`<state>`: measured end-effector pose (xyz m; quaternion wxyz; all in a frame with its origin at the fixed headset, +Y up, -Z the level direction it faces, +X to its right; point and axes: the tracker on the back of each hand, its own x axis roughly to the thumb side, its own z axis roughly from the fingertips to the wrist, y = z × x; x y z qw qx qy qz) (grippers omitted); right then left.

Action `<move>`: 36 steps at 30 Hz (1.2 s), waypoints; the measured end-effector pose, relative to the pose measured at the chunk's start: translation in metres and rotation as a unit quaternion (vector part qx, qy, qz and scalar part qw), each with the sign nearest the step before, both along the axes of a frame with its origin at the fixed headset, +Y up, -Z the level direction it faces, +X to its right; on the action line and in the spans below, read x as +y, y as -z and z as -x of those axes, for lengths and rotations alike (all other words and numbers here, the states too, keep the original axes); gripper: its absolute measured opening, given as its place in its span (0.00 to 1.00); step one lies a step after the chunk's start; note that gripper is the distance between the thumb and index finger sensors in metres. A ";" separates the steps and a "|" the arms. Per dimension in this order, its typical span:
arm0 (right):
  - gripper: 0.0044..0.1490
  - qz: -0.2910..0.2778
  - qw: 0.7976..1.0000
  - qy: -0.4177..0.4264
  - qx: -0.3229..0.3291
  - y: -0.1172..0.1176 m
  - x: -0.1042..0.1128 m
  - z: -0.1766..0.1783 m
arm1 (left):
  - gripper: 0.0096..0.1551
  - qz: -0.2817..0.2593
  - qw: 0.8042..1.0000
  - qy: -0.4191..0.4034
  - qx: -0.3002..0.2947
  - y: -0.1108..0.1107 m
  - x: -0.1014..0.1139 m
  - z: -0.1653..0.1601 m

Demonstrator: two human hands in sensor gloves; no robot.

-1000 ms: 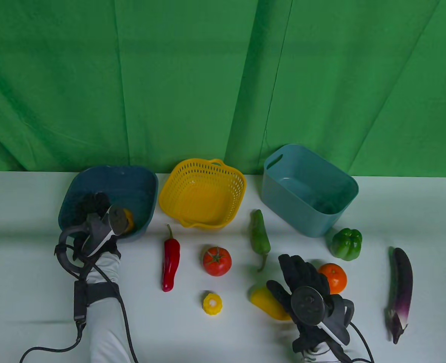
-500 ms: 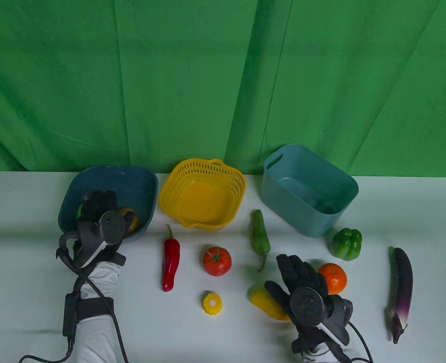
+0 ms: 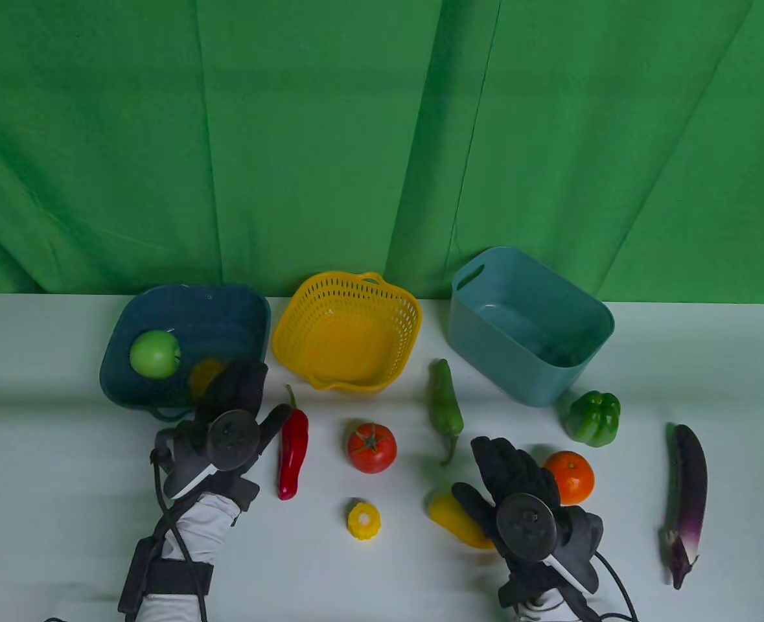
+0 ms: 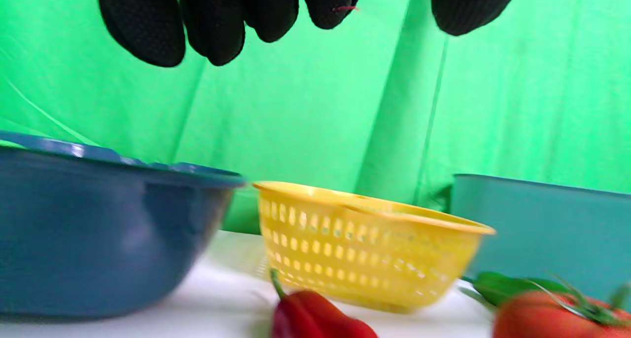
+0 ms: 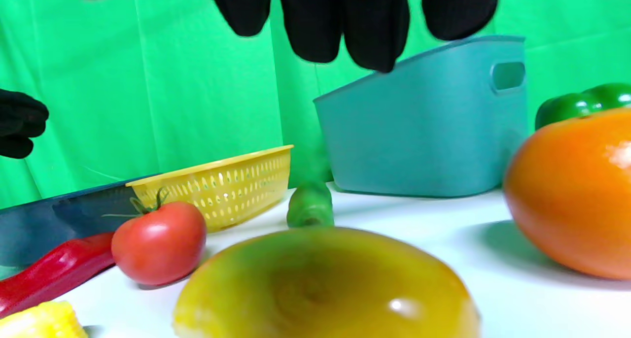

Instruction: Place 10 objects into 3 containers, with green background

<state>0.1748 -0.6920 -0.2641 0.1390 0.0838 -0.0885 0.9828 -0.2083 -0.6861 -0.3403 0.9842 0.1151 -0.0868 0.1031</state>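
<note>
My left hand (image 3: 239,414) hovered empty, fingers relaxed, beside the long red plastic chilli (image 3: 292,447). My right hand (image 3: 518,483) hung empty, fingers loose, over the oblong yellow plastic fruit (image 3: 458,518). A round green apple (image 3: 154,353) lay in the dark blue plastic bowl (image 3: 239,311) at the table's (image 3: 45,402) far left.

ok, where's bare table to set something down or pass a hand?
Free: front-left corner, left of the left hand; the strip between corn and table front edge; far right past the eggplant. Crowded: around the right hand, hemmed by orange and yellow pepper.
</note>
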 end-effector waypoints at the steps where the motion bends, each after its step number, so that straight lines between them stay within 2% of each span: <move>1: 0.48 0.000 1.000 0.000 0.000 0.000 0.000 0.000 | 0.46 0.003 1.000 0.002 -0.006 -0.001 -0.002 -0.004; 8: 0.49 0.001 1.000 0.000 0.001 0.000 0.000 0.000 | 0.45 0.049 0.998 0.021 -0.036 -0.001 -0.033 -0.028; 18: 0.48 0.003 1.000 -0.002 0.001 0.000 0.000 0.001 | 0.45 0.133 0.990 0.047 -0.014 0.009 -0.076 -0.039; 27: 0.49 0.003 1.000 -0.001 0.001 0.000 0.001 0.001 | 0.43 0.188 0.979 0.080 -0.004 0.016 -0.093 -0.045; 30: 0.48 0.003 1.000 -0.001 0.001 -0.001 0.001 0.001 | 0.43 0.176 0.980 0.096 0.002 0.018 -0.093 -0.048; 36: 0.48 0.005 1.000 -0.001 0.002 0.000 0.001 0.001 | 0.42 0.191 0.975 0.116 0.010 0.023 -0.093 -0.054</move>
